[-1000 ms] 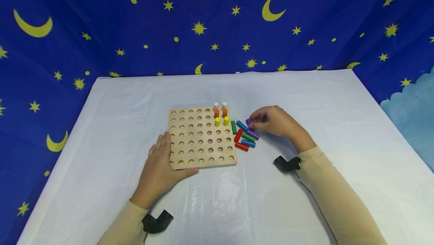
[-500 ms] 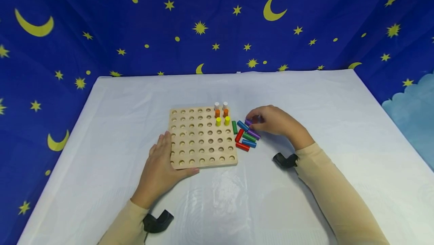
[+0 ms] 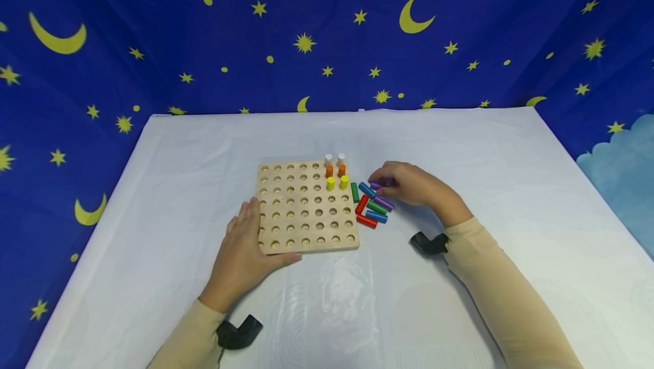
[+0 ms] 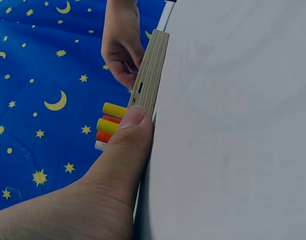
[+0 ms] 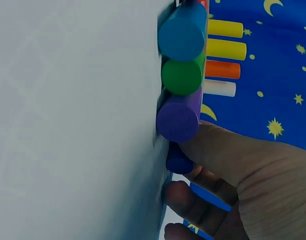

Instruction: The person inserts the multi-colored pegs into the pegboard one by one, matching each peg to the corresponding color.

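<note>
A wooden peg board (image 3: 298, 210) lies on the white table. Two white pegs (image 3: 334, 159), two orange pegs (image 3: 335, 170) and two yellow pegs (image 3: 337, 182) stand in its far right holes. My left hand (image 3: 245, 244) rests flat on the board's near left corner, and its thumb (image 4: 130, 135) presses the board's edge (image 4: 150, 75). Loose pegs (image 3: 372, 207) in green, blue, red and purple lie just right of the board. My right hand (image 3: 409, 184) curls over the far side of that pile and pinches a purple peg (image 3: 377, 185), seen dark against the thumb in the right wrist view (image 5: 178, 160).
The white table cloth (image 3: 460, 147) stretches wide around the board. A blue curtain with stars and moons (image 3: 327, 34) closes off the back and both sides. Black camera mounts sit at both wrists (image 3: 428, 243).
My right hand has shifted slightly left and lower over the loose pegs, still on the purple peg. The left hand has stayed on the board.
</note>
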Tool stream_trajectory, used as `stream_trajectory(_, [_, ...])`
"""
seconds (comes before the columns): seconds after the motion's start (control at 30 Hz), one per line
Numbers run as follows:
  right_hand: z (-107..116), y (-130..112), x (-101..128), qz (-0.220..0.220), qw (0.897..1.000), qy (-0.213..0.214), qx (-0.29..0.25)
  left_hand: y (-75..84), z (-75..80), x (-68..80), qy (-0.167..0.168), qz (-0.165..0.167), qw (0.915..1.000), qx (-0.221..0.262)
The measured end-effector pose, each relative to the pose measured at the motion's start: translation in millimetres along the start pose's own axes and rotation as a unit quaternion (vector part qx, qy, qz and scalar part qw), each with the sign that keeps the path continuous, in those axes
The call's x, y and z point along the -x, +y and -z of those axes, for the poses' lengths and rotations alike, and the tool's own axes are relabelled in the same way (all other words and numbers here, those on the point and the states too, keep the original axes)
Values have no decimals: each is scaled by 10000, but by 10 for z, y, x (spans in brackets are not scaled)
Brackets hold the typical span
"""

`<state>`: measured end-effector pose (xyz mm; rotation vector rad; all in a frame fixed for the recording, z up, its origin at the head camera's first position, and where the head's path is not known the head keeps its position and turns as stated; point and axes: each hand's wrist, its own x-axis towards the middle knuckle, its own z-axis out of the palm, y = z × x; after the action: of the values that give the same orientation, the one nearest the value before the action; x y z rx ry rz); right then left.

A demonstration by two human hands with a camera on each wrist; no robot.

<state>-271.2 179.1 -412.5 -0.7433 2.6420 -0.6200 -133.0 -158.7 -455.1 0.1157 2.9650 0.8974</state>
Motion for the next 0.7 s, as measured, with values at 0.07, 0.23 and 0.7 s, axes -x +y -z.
stream_trajectory(0.07, [-7, 10, 4, 3, 10000, 5, -82, -1, 5, 2, -18, 11, 10000, 5])
stream_trajectory(0.23, [-18, 11, 24, 56, 9995, 188, -266, -5, 14, 5, -22, 14, 10000, 17])
stream_trajectory(0.7, [-42, -151, 29, 598, 9874, 896, -1159, -10, 14, 6, -21, -17, 10000, -5])
